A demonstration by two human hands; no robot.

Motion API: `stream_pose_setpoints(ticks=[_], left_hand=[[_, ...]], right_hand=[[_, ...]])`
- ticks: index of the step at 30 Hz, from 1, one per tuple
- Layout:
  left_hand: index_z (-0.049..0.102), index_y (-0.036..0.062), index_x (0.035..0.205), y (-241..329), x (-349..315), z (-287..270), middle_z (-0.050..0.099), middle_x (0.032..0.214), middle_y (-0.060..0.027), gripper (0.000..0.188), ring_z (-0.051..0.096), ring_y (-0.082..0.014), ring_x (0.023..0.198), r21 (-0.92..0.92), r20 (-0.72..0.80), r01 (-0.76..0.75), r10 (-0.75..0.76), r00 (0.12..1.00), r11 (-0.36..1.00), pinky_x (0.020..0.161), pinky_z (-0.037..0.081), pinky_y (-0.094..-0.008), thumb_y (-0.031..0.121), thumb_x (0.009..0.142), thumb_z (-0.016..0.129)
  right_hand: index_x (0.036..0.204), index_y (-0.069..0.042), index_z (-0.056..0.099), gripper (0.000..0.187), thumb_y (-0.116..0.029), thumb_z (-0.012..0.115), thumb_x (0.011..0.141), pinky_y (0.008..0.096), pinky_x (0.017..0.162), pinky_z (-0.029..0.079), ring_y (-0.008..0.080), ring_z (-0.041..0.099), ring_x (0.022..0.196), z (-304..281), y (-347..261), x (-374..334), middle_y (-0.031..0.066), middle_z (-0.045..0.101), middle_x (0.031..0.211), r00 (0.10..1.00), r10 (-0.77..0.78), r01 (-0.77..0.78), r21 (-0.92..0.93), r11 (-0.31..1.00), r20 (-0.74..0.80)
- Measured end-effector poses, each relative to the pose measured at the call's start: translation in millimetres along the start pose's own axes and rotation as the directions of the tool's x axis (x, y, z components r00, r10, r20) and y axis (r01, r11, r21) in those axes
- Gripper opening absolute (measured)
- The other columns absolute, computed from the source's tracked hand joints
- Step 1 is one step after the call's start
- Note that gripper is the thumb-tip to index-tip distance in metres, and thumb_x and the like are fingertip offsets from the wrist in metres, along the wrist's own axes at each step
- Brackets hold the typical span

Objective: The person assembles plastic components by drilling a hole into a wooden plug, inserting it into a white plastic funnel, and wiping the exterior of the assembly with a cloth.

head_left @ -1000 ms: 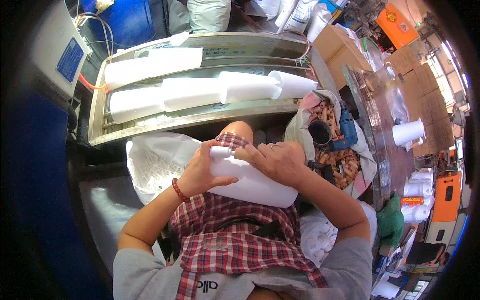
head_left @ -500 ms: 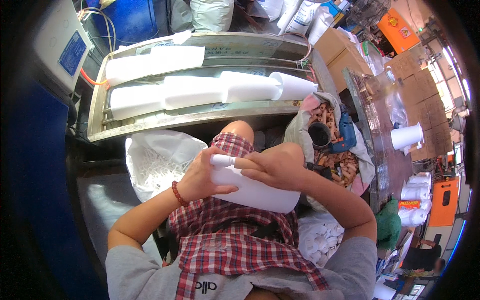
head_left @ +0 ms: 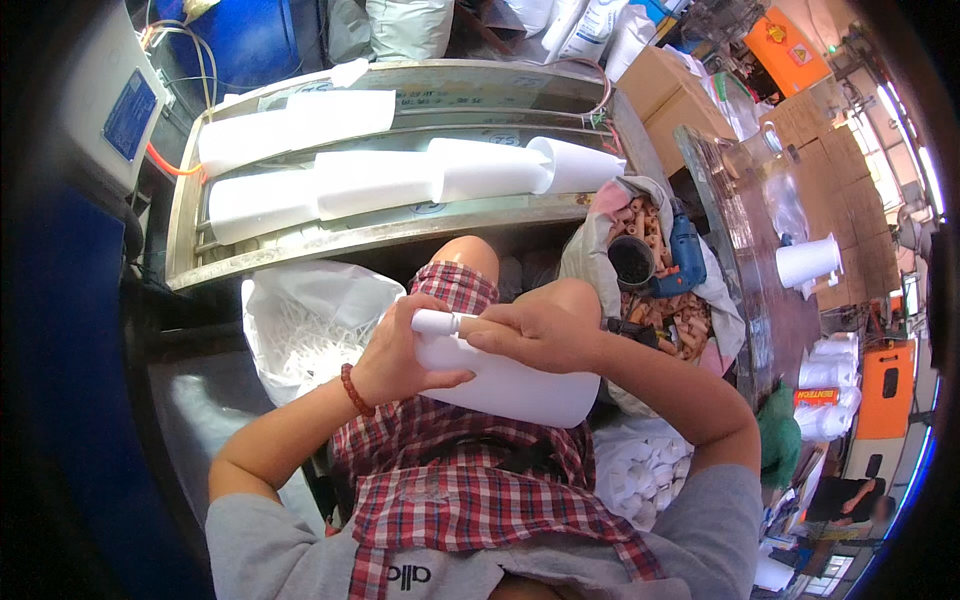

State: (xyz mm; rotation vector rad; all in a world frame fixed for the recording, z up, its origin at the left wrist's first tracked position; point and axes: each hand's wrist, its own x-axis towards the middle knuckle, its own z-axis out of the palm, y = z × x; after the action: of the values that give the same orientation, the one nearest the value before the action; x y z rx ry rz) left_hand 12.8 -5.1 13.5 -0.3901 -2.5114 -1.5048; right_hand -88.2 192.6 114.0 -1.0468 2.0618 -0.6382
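Note:
Across my lap lies a white plastic cylinder [head_left: 520, 388], smooth and tilted, with a short white stub [head_left: 434, 322] standing out near its left end. My left hand [head_left: 398, 350] is closed round that end, thumb along the side and fingers over the top by the stub. In my right hand [head_left: 535, 328] is a hand tool with a tan handle [head_left: 480, 325], gripped just right of the stub. The handle's narrow front end meets the stub; the tool's working tip cannot be made out. A beaded bracelet [head_left: 355, 388] circles my left wrist.
Ahead, several white cylinders [head_left: 375, 185] lie in rows on a metal-framed bench [head_left: 185, 235]. A bag of white shavings [head_left: 315, 335] is left of my knees. To the right, a sack [head_left: 655, 392] holds tan tubular pieces, a dark cup [head_left: 631, 262] and a blue power drill [head_left: 686, 255].
The whole view has shifted slightly left. My right hand has slid a little toward my left hand, covering more of the tan handle; both grips stay the same.

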Motion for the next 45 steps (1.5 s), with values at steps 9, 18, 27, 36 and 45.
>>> stream_pose_setpoints(ticks=[9, 18, 27, 36, 45], left_hand=[[0.036, 0.0037, 0.117, 3.1, 1.0, 4.2, 0.053, 0.1, -0.0178, 0.083, 0.057, -0.0284, 0.089, -0.077, -0.035, 0.167, -0.17, 0.985, 0.983, 0.074, 0.049, -0.0388, 0.036, 0.06, 0.087], [0.036, 0.0048, 0.117, -2.0, 1.8, 1.9, 0.052, 0.101, -0.0165, 0.081, 0.057, -0.0275, 0.089, -0.118, 0.0, 0.128, -0.128, 0.992, 0.985, 0.075, 0.049, -0.038, 0.034, 0.061, 0.087], [0.035, 0.0044, 0.117, 5.4, 2.7, 2.3, 0.053, 0.102, -0.017, 0.081, 0.058, -0.0267, 0.09, -0.166, -0.025, 0.161, -0.167, 0.986, 0.973, 0.075, 0.05, -0.0377, 0.034, 0.062, 0.086], [0.036, 0.0039, 0.117, 2.0, 7.8, -0.9, 0.056, 0.099, -0.0185, 0.075, 0.059, -0.0318, 0.091, -0.031, 0.002, 0.148, -0.148, 0.989, 0.989, 0.075, 0.049, -0.0403, 0.033, 0.066, 0.083], [0.048, 0.0021, 0.11, -47.3, 36.1, -22.2, 0.054, 0.087, -0.0015, 0.03, 0.05, -0.0053, 0.078, -0.262, 0.436, 0.639, -0.502, 0.747, 0.723, 0.063, 0.043, -0.0212, 0.021, 0.091, 0.06]], right_hand=[[0.098, -0.005, 0.059, 0.035, -0.039, 0.058, 0.088, 0.0314, 0.057, 0.044, 0.02, 0.061, 0.063, 5.2, 3.6, 1.9, 0.0061, 0.059, 0.067, 0.944, -0.301, 0.127, -0.691, 0.712, -0.137], [0.099, -0.004, 0.06, 0.036, -0.038, 0.057, 0.09, 0.03, 0.058, 0.043, 0.0185, 0.06, 0.063, 5.5, 5.5, 5.2, 0.0077, 0.059, 0.068, 0.967, -0.191, 0.124, -0.35, 0.929, -0.166], [0.1, -0.009, 0.062, 0.029, -0.036, 0.058, 0.088, 0.0316, 0.052, 0.041, 0.0194, 0.059, 0.055, 5.3, 10.2, 17.4, 0.0061, 0.056, 0.061, 0.896, -0.415, 0.283, -0.516, 0.809, -0.158], [0.097, -0.002, 0.065, 0.042, -0.042, 0.052, 0.092, 0.0367, 0.06, 0.047, 0.028, 0.062, 0.065, 7.8, 6.5, 10.7, 0.0169, 0.063, 0.072, 0.994, 0.02, -0.005, 0.129, 0.992, -0.109], [0.121, 0.0, 0.053, 0.037, -0.023, 0.054, 0.093, 0.0291, 0.082, 0.048, 0.0148, 0.059, 0.093, -6.9, 117.7, -70.3, 0.0071, 0.062, 0.109, 0.608, 0.307, 0.046, 0.419, 0.907, -0.732]])
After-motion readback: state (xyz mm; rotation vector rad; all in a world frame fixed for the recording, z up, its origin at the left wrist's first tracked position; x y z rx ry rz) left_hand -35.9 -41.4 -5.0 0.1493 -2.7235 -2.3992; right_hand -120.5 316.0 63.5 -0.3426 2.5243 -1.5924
